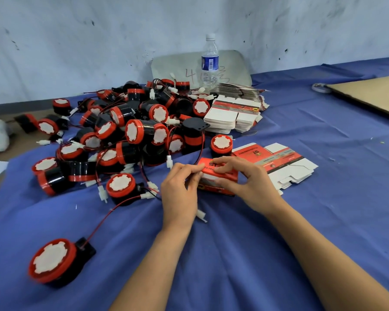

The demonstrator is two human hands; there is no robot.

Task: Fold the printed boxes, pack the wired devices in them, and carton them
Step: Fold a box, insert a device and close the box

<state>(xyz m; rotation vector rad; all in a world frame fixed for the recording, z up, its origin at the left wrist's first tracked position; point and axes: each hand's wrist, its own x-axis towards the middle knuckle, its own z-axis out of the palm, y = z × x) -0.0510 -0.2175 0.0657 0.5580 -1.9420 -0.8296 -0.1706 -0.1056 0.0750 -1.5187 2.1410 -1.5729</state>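
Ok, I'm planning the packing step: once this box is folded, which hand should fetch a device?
Probably left: the left hand sits beside the nearest wired device; the right hand is across the box.

Clear water bottle point(210, 61) before a grey board point(234, 63) leaning on scuffed wall point(76, 41), blue tablecloth point(323, 187), tape roll point(321, 88) far right.

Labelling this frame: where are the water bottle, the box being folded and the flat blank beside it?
water bottle point(210, 61): head view, blue label.
box being folded point(233, 176): head view, red upper face.
flat blank point(288, 160): head view, red printed panel.
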